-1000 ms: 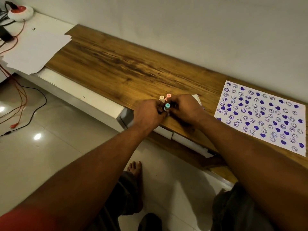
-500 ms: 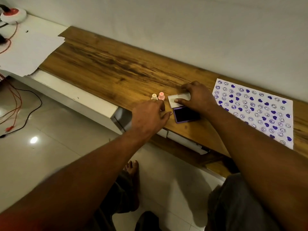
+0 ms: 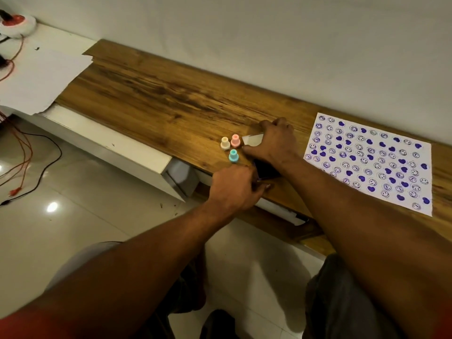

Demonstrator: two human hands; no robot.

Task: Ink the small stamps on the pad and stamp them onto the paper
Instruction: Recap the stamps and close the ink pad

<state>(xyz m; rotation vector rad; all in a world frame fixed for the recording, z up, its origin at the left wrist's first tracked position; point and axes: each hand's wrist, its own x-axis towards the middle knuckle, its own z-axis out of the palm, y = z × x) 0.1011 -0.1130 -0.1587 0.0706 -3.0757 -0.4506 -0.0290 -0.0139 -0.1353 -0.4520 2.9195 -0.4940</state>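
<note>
The teal stamp [image 3: 233, 156] now stands on the shelf [image 3: 156, 99] in front of the cream stamp [image 3: 225, 143] and pink stamp [image 3: 235, 140]; half a second ago only the cream and pink ones showed there, and a second ago both hands were bunched around all three. The pad [image 3: 265, 170] has stayed uncovered, its dark face showing between the two hands, so the set-up looks done and inking can probably begin.

The right hand [image 3: 275, 141] lies over the white lid [image 3: 253, 139], fingers spread and pressing down on it, thumb at its near edge; it is not closed around anything. The left hand [image 3: 234, 189] sits at the near edge of the shelf, just left of the pad. Its fingertips are hidden from the camera, so whether they pinch anything cannot be told.

All three stamps stand upright and untouched, close together, just left of the lid and just beyond the left hand. The teal one is nearest that hand. The paper [image 3: 371, 162], already crowded with purple hearts and smiley prints, lies well to the right, beyond the right forearm.
</note>
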